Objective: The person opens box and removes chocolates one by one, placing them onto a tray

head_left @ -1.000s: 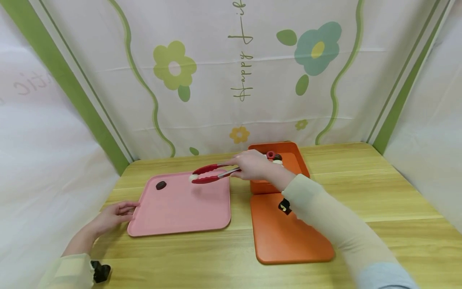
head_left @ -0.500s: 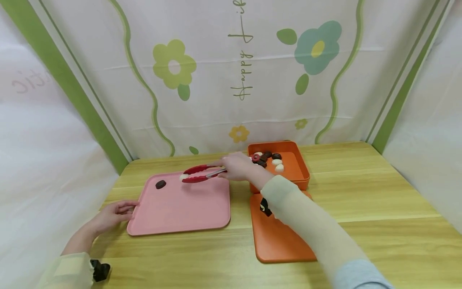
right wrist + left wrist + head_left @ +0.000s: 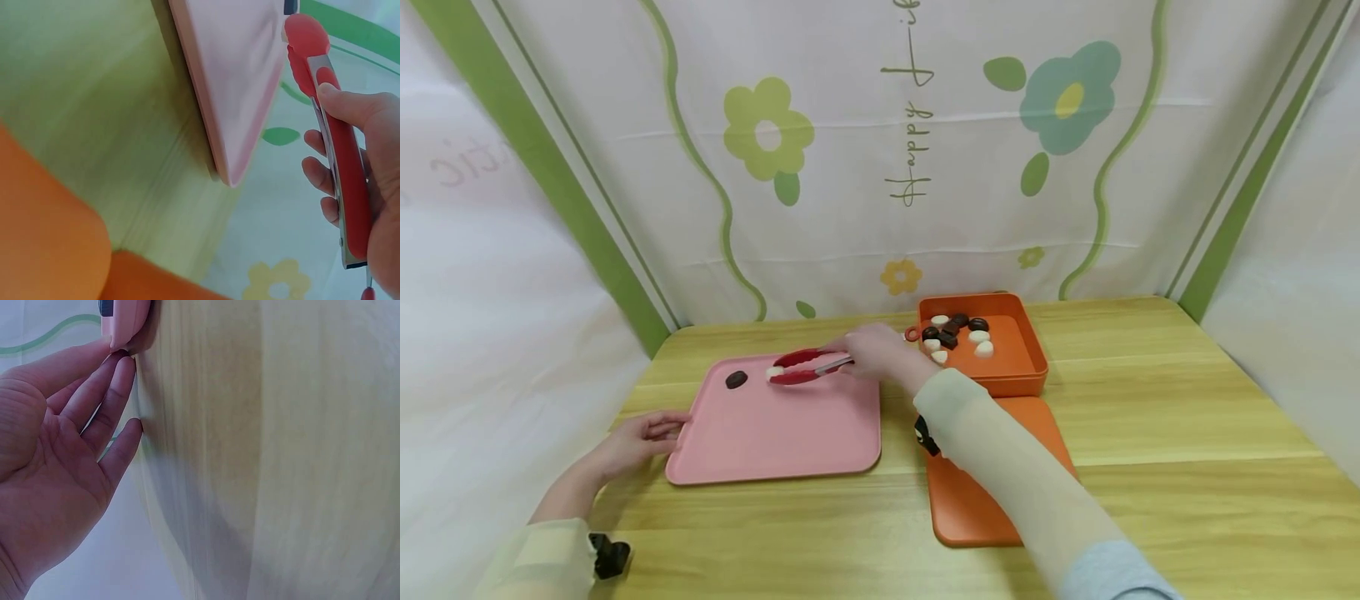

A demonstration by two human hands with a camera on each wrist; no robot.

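Floral cloth (image 3: 842,208) hangs behind the wooden table (image 3: 760,533). Near the far edge of the pink tray (image 3: 782,442), tongs (image 3: 345,169) point left from the right hand (image 3: 880,350), whose fingers wrap them; their tips pinch a white chocolate (image 3: 774,374), just right of a dark chocolate (image 3: 737,380) by the far-left corner. Left hand (image 3: 636,440) farther off, fingers loosely extended, touching the tray's left edge.

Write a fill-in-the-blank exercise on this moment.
1. The right hand holds tongs whose tips are coloured ____.
2. The piece between those tips is ____.
3. On the tray, which the left hand touches, lies just ____ dark piece.
4. The open box is coloured ____.

Missing words: red; white; one; orange.
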